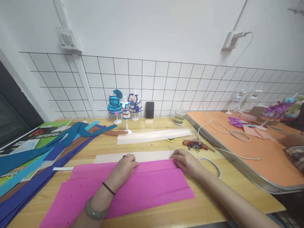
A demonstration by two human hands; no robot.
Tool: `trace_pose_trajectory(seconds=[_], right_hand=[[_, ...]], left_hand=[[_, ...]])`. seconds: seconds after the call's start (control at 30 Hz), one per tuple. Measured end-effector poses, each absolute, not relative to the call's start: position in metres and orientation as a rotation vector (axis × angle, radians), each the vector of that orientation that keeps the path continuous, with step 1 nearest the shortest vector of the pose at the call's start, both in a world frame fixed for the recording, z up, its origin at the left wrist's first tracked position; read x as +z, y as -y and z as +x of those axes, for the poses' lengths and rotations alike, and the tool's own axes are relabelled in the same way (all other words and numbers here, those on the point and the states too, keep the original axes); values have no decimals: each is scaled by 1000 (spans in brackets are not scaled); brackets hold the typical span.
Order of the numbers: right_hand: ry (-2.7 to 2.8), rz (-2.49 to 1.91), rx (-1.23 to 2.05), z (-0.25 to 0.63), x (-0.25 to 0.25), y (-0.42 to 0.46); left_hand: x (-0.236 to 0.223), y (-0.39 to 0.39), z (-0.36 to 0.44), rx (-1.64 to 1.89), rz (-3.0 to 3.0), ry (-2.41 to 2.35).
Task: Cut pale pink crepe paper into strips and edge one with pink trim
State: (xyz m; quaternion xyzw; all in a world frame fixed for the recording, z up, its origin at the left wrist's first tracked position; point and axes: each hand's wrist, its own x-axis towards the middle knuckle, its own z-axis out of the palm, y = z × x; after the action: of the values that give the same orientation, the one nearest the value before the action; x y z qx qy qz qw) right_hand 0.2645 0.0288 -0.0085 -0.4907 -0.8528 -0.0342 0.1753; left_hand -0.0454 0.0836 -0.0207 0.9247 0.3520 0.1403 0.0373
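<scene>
A sheet of bright pink crepe paper (147,186) lies across the wooden table in front of me, creased along its length. My left hand (127,162), fingers curled, grips the paper's far edge near its middle. At the far right corner, my right hand (185,161) has its fingertips pressed together on the same edge. A pale cream strip (152,155) lies just beyond that edge, partly under my hands. Farther back is a second pale strip (154,136). Beside my right forearm sits a roll of white tape (215,166).
Blue, teal and brown paper strips (54,152) cover the left side. Small dress forms in paper (115,106) stand at the back by a phone (149,110) and a glass cup (180,117). Keys (196,145) lie right. Another person's sleeve (295,156) shows at the orange table (237,148).
</scene>
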Motion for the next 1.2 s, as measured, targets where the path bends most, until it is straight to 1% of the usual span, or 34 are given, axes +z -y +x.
trace_pose_trajectory(seconds=[0.13, 0.2, 0.7, 1.2], right_hand=[[2467, -1395, -271, 259, -10, -32], [2493, -1420, -308, 257, -11, -30], [2591, -1360, -266, 258, -9, -26], [2624, -1339, -304, 259, -10, -25]], left_hand=[[-21, -84, -46, 417, 2849, -1089], [-20, -83, -46, 409, 2850, -1092], [-20, -83, -49, 443, 2816, -1068], [-20, -84, -49, 442, 2822, -1067]])
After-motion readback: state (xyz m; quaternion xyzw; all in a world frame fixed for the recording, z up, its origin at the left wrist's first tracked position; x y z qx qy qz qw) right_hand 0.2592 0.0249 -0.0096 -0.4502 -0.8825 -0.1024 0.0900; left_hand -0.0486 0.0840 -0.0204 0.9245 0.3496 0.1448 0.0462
